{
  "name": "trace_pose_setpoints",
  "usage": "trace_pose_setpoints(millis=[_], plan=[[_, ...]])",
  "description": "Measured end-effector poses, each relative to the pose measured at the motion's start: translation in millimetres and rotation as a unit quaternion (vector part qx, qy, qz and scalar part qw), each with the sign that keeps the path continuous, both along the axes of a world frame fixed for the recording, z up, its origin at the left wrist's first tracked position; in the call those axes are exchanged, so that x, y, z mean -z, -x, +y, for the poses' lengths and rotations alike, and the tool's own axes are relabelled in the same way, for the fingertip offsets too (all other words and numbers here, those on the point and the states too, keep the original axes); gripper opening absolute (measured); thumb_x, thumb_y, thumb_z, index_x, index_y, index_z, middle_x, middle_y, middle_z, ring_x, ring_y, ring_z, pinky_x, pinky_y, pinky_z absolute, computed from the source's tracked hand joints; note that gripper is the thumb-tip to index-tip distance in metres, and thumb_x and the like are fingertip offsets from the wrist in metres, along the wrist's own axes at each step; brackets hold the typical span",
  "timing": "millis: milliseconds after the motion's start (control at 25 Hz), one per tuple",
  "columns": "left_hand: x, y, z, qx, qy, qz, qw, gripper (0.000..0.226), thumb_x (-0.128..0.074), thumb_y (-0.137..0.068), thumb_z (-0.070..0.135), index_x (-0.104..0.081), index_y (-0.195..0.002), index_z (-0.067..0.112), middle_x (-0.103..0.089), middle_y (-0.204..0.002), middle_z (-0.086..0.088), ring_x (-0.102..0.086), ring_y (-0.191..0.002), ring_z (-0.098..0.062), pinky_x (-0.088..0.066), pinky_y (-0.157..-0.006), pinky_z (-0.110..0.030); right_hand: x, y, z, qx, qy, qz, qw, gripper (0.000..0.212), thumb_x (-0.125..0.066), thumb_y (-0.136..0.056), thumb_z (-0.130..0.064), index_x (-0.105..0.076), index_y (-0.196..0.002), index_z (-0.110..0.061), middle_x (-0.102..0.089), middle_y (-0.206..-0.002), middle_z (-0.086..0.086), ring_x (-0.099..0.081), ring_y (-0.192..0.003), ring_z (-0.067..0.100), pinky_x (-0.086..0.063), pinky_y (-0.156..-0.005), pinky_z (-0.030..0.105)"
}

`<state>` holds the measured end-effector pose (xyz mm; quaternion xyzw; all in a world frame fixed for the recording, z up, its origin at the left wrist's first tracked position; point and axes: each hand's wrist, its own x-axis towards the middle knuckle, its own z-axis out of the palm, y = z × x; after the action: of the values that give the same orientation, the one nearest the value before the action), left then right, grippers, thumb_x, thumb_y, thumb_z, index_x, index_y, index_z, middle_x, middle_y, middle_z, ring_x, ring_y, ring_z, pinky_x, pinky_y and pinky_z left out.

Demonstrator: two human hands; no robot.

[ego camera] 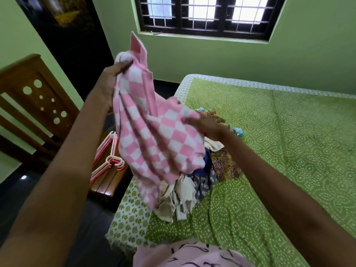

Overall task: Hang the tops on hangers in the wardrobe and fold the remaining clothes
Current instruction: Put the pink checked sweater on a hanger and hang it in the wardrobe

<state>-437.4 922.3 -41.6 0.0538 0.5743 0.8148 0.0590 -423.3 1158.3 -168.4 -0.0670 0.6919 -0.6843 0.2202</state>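
Note:
A pink and white checked cloth [154,139] hangs in the air above the bed's near left corner. My left hand [109,81] grips its upper end, raised high. My right hand [204,125] holds the cloth's right edge lower down; the hand is blurred. Under the cloth lies a heap of clothes [215,170] on the bed: beige, blue, grey printed and yellow-brown floral pieces. Pink plastic hangers [109,157] lie stacked on a wooden stool left of the bed.
The bed [279,151] has a green dotted sheet and fills the right half. A wooden headboard-like frame [36,105] stands at the left. A dark doorway [73,35] and a barred window [208,14] are on the far green walls.

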Motion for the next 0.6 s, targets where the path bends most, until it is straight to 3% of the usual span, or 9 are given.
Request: trace_pose_setpoints(millis=[80,160,320,400,520,600], plan=[[-2.6,-0.6,-7.9,-0.038,0.003,-0.023,0.999,0.028,-0.054,-0.085,0.020,-0.073,-0.064,0.013,-0.068,-0.063,0.000,-0.067,-0.062,-0.012,-0.054,-0.060,-0.023,-35.7,-3.3,9.9,0.044,0.098,0.003,0.994,0.016,-0.059,-0.088,-0.016,-0.061,-0.103,-0.010,-0.072,-0.088,0.004,-0.069,-0.075,0.017,-0.056,-0.066,0.027],[-6.6,-4.1,-9.2,-0.042,-0.025,-0.008,0.999,0.022,-0.055,-0.078,0.019,-0.072,-0.066,0.014,-0.068,-0.065,-0.002,-0.068,-0.065,-0.014,-0.055,-0.061,-0.024,-62.1,-4.0,15.0,0.056,0.157,0.004,0.986,0.017,-0.056,-0.089,-0.020,-0.062,-0.102,-0.010,-0.072,-0.088,0.005,-0.069,-0.077,0.018,-0.056,-0.070,0.029],[-1.5,-4.2,-2.5,-0.052,0.024,-0.005,0.998,0.012,-0.043,-0.091,0.011,-0.055,-0.089,0.010,-0.066,-0.063,-0.002,-0.065,-0.061,-0.016,-0.054,-0.059,-0.025,-70.4,-3.7,16.6,0.117,0.120,0.048,0.985,0.016,-0.067,-0.081,-0.020,-0.067,-0.094,-0.011,-0.073,-0.084,0.003,-0.068,-0.074,0.017,-0.055,-0.073,0.029],[5.0,6.5,-0.9,-0.043,0.019,-0.022,0.999,0.011,-0.045,-0.091,0.014,-0.054,-0.092,0.009,-0.066,-0.069,-0.005,-0.066,-0.068,-0.020,-0.056,-0.070,-0.033,-64.5,-4.6,15.0,0.138,0.082,0.077,0.984,0.010,-0.064,-0.085,-0.019,-0.068,-0.092,-0.012,-0.073,-0.083,0.002,-0.067,-0.073,0.016,-0.055,-0.072,0.028],[24.8,29.3,-4.4,-0.062,0.128,-0.038,0.989,0.009,-0.056,-0.088,0.018,-0.062,-0.090,0.012,-0.070,-0.085,-0.008,-0.066,-0.084,-0.026,-0.052,-0.090,-0.043,-49.0,-5.0,14.8,0.128,-0.089,0.152,0.976,0.009,-0.064,-0.087,-0.020,-0.068,-0.095,-0.018,-0.071,-0.083,-0.004,-0.065,-0.073,0.013,-0.054,-0.073,0.028],[44.5,38.8,-5.4,-0.070,0.238,-0.004,0.969,0.011,-0.057,-0.089,0.010,-0.064,-0.096,0.013,-0.068,-0.096,-0.009,-0.065,-0.090,-0.026,-0.053,-0.088,-0.040,-32.3,-6.4,16.1,0.087,-0.098,0.113,0.985,0.012,-0.060,-0.089,-0.012,-0.065,-0.100,-0.014,-0.070,-0.072,-0.011,-0.065,-0.064,0.005,-0.053,-0.063,0.020]])
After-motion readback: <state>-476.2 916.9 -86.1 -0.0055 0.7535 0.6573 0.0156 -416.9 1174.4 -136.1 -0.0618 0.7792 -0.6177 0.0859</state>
